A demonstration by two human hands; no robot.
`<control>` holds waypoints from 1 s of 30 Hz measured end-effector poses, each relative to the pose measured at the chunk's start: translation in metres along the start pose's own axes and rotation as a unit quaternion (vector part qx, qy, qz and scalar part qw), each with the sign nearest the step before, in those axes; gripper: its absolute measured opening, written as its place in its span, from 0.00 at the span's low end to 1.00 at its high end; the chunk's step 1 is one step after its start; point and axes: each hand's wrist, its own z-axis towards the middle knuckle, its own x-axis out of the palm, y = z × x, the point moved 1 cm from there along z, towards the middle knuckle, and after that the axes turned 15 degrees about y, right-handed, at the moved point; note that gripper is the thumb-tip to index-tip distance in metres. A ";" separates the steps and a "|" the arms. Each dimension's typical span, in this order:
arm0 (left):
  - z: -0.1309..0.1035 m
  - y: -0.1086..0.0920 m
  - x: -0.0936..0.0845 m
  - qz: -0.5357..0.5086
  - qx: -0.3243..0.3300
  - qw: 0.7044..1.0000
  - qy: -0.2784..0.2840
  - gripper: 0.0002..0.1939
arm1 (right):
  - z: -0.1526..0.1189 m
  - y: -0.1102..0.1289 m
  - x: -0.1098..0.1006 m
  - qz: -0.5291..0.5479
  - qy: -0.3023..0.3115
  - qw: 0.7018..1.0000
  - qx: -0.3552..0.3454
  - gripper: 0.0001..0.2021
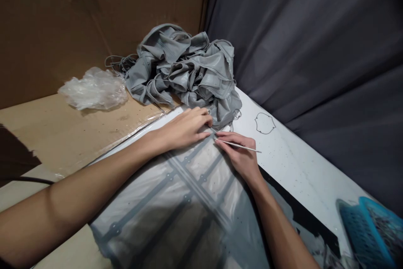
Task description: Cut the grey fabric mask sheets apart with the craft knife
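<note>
A translucent sheet [151, 235] with molded grey rubber strips spreads over the work surface in front of me. My left hand [190, 128] rests palm down at its far end, fingers bent and thumb apart from the index finger. In my right hand [241, 153] is a thin pale pointed tool [242, 147], pinched between thumb and fingers. Its tip meets the far corner of the sheet, close to my left thumb. Just beyond both hands lies a heap of crumpled grey rubber sheets [195, 67].
A crumpled clear plastic bag [96, 88] sits on the cardboard [63, 134] at left. One thin grey ring-shaped piece [265, 123] lies on the white table [289, 160]. A blue basket [352, 223] of scraps stands at lower right. A dark curtain [308, 42] borders the right side.
</note>
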 end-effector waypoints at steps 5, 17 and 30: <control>0.001 -0.002 0.002 0.011 -0.008 1.000 -0.001 0.11 | 0.001 0.000 0.000 0.000 0.001 1.000 -0.005 0.03; 0.001 -0.006 0.008 0.042 -0.027 0.999 -0.003 0.12 | -0.007 -0.002 0.001 -0.140 0.043 0.982 -0.122 0.05; 0.000 -0.010 0.008 0.058 -0.036 0.998 0.009 0.12 | -0.008 -0.004 -0.001 -0.162 0.033 0.978 -0.124 0.06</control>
